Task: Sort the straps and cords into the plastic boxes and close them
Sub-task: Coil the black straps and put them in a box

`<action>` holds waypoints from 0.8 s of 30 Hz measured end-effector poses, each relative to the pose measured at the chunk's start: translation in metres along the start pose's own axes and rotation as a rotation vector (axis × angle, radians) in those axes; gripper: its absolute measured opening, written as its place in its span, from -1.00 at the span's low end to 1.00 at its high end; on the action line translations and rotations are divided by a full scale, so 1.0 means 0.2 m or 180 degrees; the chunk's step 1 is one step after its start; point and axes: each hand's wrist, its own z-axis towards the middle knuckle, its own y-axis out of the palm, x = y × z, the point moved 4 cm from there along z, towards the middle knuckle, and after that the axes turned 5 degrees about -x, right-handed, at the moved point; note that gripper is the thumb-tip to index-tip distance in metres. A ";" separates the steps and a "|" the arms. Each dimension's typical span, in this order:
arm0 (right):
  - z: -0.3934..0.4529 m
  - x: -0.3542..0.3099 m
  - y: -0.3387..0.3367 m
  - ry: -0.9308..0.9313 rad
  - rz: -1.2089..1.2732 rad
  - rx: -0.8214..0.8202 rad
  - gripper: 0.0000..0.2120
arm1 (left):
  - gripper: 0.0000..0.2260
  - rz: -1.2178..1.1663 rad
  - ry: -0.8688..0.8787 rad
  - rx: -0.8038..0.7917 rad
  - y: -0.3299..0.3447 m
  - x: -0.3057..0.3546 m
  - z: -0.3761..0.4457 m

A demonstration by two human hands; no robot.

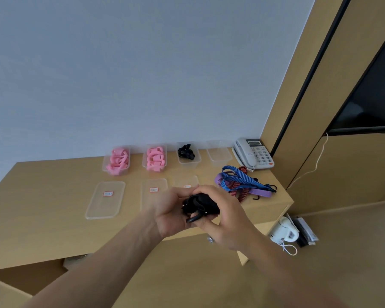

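Hands, left hand and right hand, together clench a bundled black strap above the wooden desk, near the lids

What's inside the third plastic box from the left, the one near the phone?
The third box holds a bundled black strap. Whether anything lies beneath that bundle is hidden. The box to its right looks empty.

We see a wooden desk beneath the fingers. A grey-white desk telephone sits beyond and to their right, by the wall. Further right hangs a dark television screen. Below-right of the fingers a white appliance rests low.
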 end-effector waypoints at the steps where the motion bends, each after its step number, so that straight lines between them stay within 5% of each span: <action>1: 0.01 0.00 0.02 0.0013 0.0017 0.0017 -0.58 | -0.71 -0.0019 0.0008 0.0050 -0.02 0.00 -0.01; 7: 0.05 -0.03 0.15 0.0291 0.0831 0.0462 -0.62 | -0.82 0.0062 0.0315 0.0303 -0.15 0.05 -0.07; 16: 0.12 0.04 0.43 0.1368 0.2291 0.0873 -0.52 | -0.73 0.0054 0.1124 0.0681 -0.44 0.14 -0.16; 24: 0.26 0.15 0.49 0.1720 0.2162 0.0737 -0.58 | -0.63 0.0843 0.1046 0.1167 -0.59 0.21 -0.06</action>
